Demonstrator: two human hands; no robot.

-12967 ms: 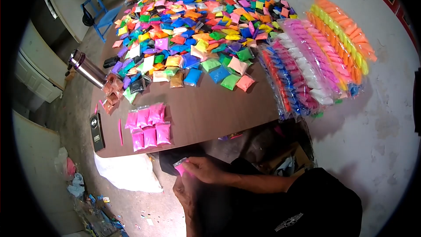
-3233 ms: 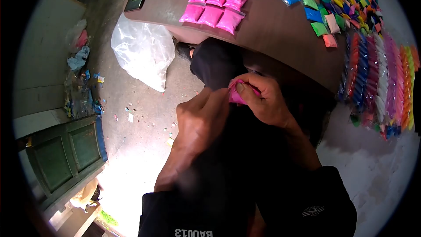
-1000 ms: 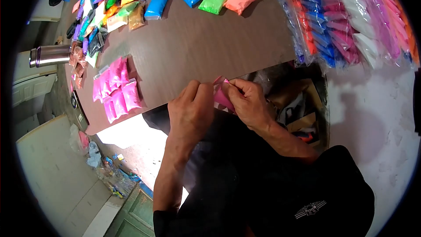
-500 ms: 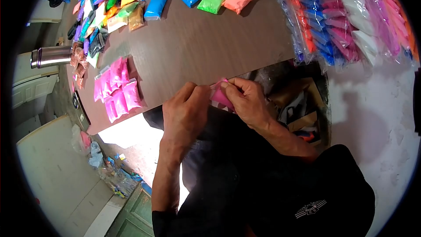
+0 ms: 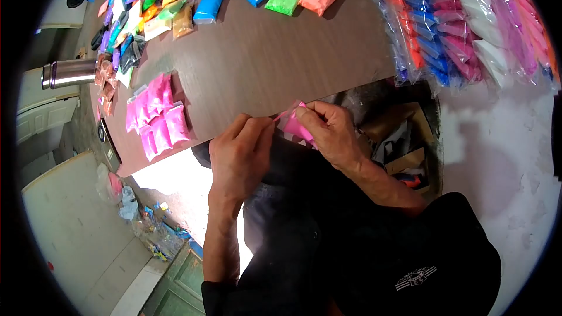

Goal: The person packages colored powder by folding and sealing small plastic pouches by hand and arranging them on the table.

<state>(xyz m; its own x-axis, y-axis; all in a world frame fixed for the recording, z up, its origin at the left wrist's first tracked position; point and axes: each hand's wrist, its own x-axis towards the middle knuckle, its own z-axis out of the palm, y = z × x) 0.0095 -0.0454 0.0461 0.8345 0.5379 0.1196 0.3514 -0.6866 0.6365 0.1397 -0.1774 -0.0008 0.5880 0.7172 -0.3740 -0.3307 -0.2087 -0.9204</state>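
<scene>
A small clear bag with pink filling (image 5: 297,127) is pinched between the thumb and fingers of my right hand (image 5: 333,131), just off the table's near edge. My left hand (image 5: 240,149) is closed on a thin pink strip (image 5: 279,116) that stretches toward the bag's top corner. To the left, several filled pink bags (image 5: 158,118) lie in two rows on the brown table (image 5: 252,64).
Many small coloured bags (image 5: 208,7) cover the far left of the table. Long clear sleeves of packets (image 5: 456,23) lie at the right. A metal flask (image 5: 67,74) and a phone (image 5: 108,143) are at the left; an open cardboard box (image 5: 413,161) stands below.
My left hand has moved left and slightly down, away from my right hand. The thin pink strip now shows in the wider gap between them. My right hand still holds the pink bag.
</scene>
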